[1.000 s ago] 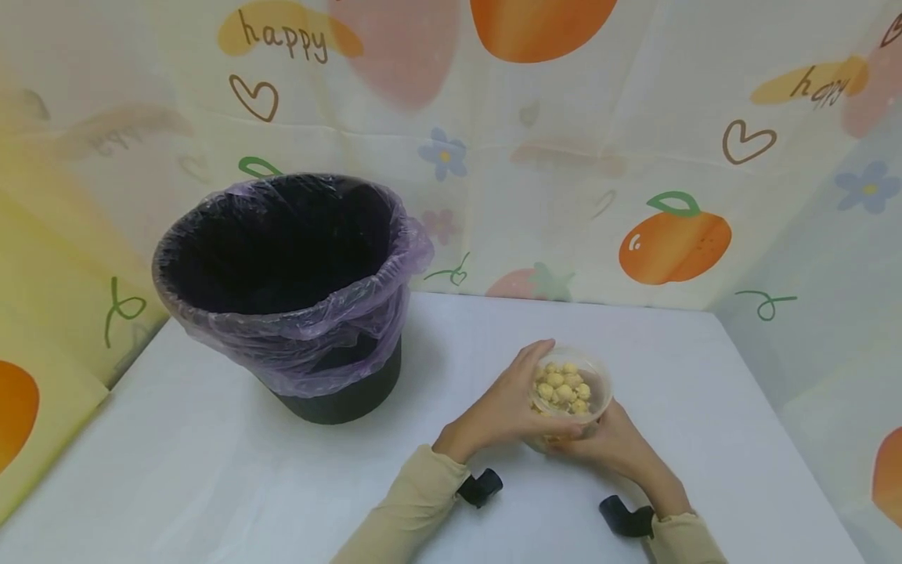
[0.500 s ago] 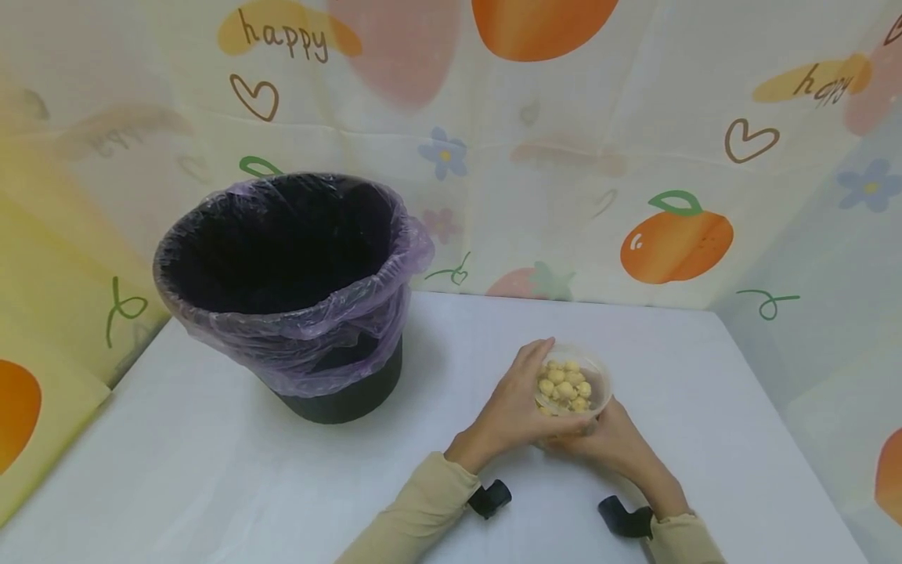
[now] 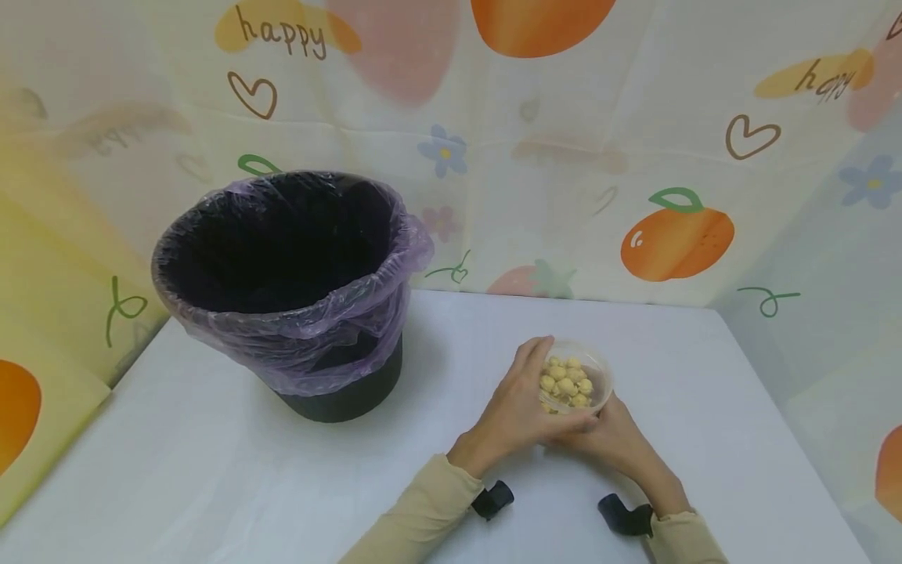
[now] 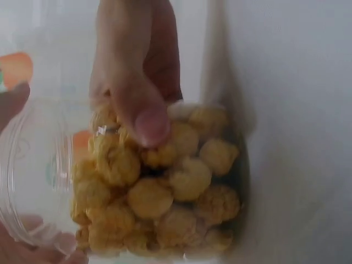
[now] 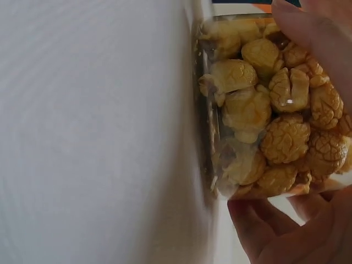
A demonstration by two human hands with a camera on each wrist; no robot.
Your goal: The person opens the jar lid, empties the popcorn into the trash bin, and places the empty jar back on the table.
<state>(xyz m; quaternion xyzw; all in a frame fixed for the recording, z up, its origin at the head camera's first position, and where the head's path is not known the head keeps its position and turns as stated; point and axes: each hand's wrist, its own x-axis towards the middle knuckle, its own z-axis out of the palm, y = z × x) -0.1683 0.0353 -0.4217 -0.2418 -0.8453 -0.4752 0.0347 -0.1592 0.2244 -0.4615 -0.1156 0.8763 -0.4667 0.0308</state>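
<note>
Both hands hold a clear plastic jar [image 3: 600, 376] of round, golden popcorn [image 3: 564, 382] in the head view. My left hand [image 3: 517, 403] grips around its upper part from the left, thumb across the near side. Lower down, my right hand [image 3: 615, 440] grips the jar from the right, partly hidden behind the left thumb. In the left wrist view, one thumb [image 4: 137, 104] presses on the jar's side over the popcorn [image 4: 151, 198]. The right wrist view shows popcorn [image 5: 283, 137] close to the jar's base, which is beside the white tabletop. Whether a clear lid covers the jar, I cannot tell.
A black bin [image 3: 345, 406] lined with a purple plastic bag [image 3: 338, 337] stands on the white table [image 3: 232, 478] at the left. A fruit-printed curtain [image 3: 543, 180] hangs around the back and sides. Black wrist devices [image 3: 625, 517] sit on both wrists.
My left hand and forearm have shifted slightly to the right around the jar. The right hand stays nearly in place, and the jar has barely moved.
</note>
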